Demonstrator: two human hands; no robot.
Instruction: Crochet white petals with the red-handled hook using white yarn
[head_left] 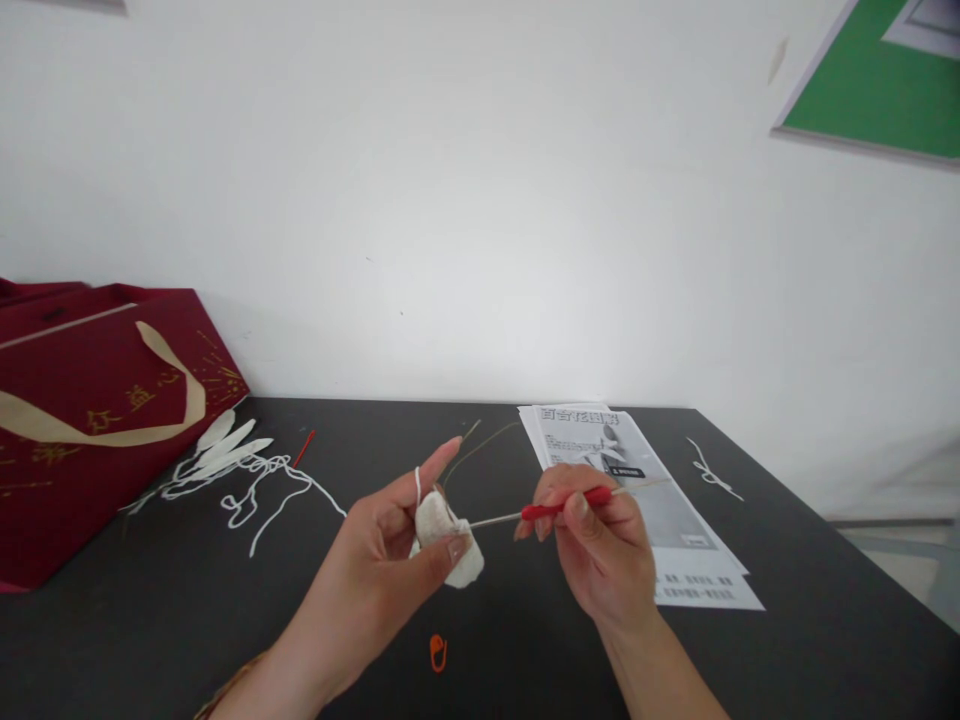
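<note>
My left hand (390,555) pinches a small white crochet piece (437,520) between thumb and fingers, its index finger raised with white yarn looped around it. A thin wire (484,445) curves up behind the piece. My right hand (600,545) grips the red handle of a crochet hook (566,503). The hook's metal shaft points left and its tip meets the edge of the white piece; whether it is inside a stitch I cannot tell. On the dark table below lies an orange stitch marker (438,653).
A dark red bag (97,400) with cream handles stands at the left. Beside it lie white crocheted petals (225,440), tangled white yarn and a small red stick-like item (304,449). Printed sheets (690,550) lie behind my right hand; a knotted white yarn scrap (712,475) is farther right.
</note>
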